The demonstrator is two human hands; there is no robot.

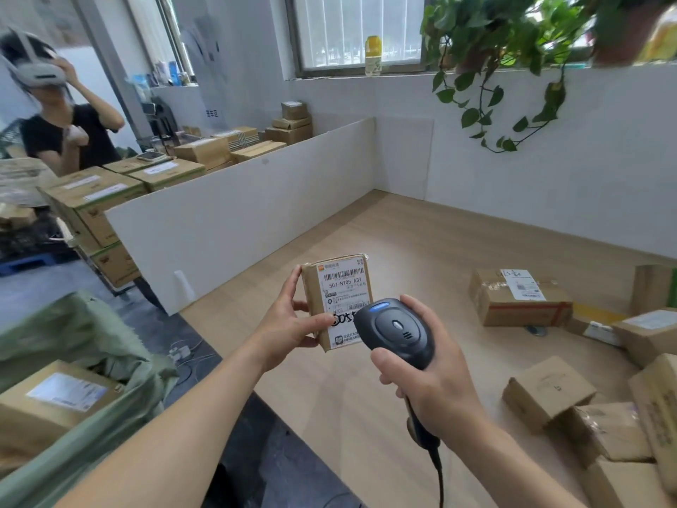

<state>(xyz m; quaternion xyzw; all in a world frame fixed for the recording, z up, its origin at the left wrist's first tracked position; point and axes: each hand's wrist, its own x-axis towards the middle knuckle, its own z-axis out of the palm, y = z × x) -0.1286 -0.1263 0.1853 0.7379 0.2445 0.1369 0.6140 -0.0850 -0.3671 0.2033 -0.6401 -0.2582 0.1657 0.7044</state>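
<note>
Two hands work above the tabletop [366, 416]. Left hand [289, 324] pinches a small brown parcel [339, 298], fingers [293, 284] on its left edge, thumb on the label, which reads "507-N705 A37" and "N705" above black handwriting. At the parcel's 4 o'clock, right hand [436, 390] grips a black barcode scanner [399, 331], fingers wrapped round its handle. Taped cartons [520, 298] lie at 3 o'clock.

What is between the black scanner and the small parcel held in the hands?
Nothing shows in the head view: the scanner covers the lower right corner of the parcel, so no gap is visible.
</note>
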